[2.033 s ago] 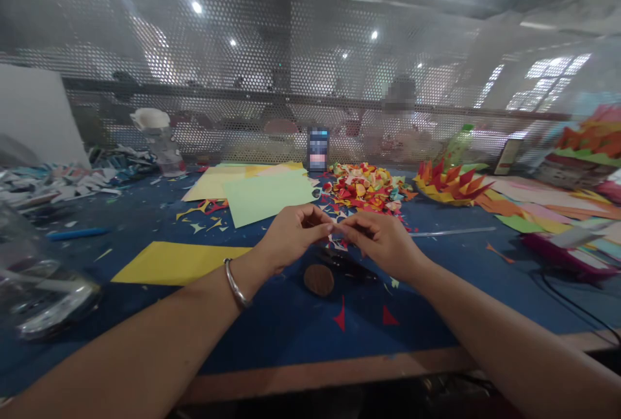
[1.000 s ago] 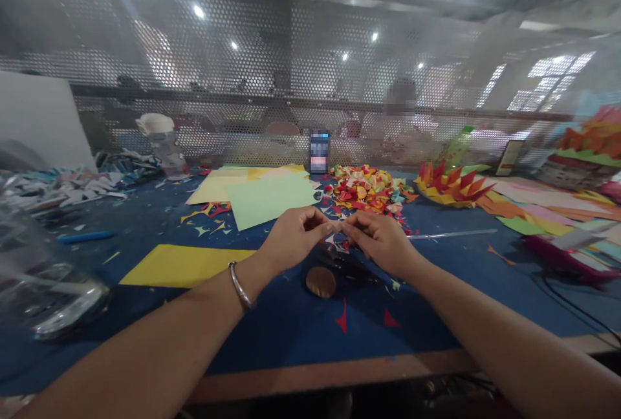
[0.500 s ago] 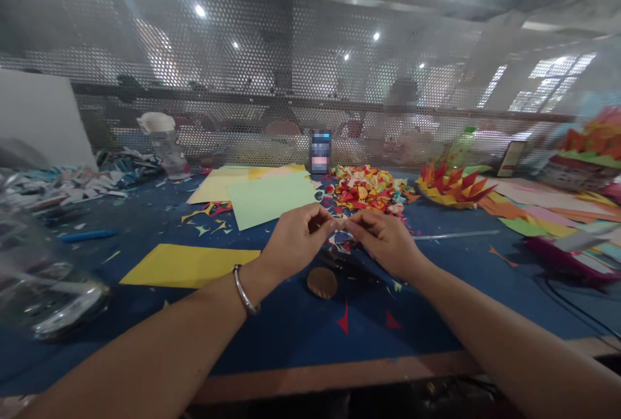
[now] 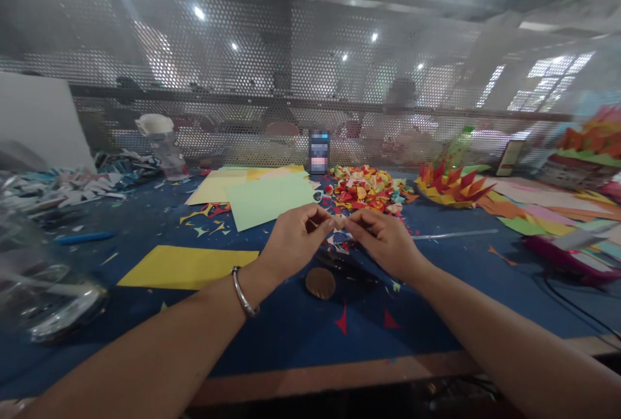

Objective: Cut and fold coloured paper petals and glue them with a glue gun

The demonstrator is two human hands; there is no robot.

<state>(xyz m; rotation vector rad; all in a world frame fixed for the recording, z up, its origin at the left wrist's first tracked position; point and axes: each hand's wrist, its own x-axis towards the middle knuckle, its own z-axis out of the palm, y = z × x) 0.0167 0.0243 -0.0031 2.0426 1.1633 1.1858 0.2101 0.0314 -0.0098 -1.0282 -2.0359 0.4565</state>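
Observation:
Between my fingertips is a small pale pinkish piece of paper (image 4: 340,222), pinched from both sides above the table. My left hand (image 4: 299,238), with a silver bangle at its wrist, is closed on the left edge. My right hand (image 4: 383,236) grips the right edge between thumb and fingers. Just below the hands lies a round brown disc (image 4: 320,283), and a dark slender object (image 4: 349,266), too unclear to name, lies beside it. Beyond my fingers rises a heap of small folded red, yellow and cream paper pieces (image 4: 369,187).
Pale green paper (image 4: 272,199) and a yellow sheet (image 4: 189,267) lie left. A phone (image 4: 319,151) stands upright behind. Right are a red-yellow folded-paper ring (image 4: 453,186) and a magenta box (image 4: 570,257); left, a clear container (image 4: 58,302) and a white-lidded bottle (image 4: 165,147).
Both hands stay in nearly the same place, still pinching the paper, which shows a little more between the fingertips. The whole view has shifted very slightly.

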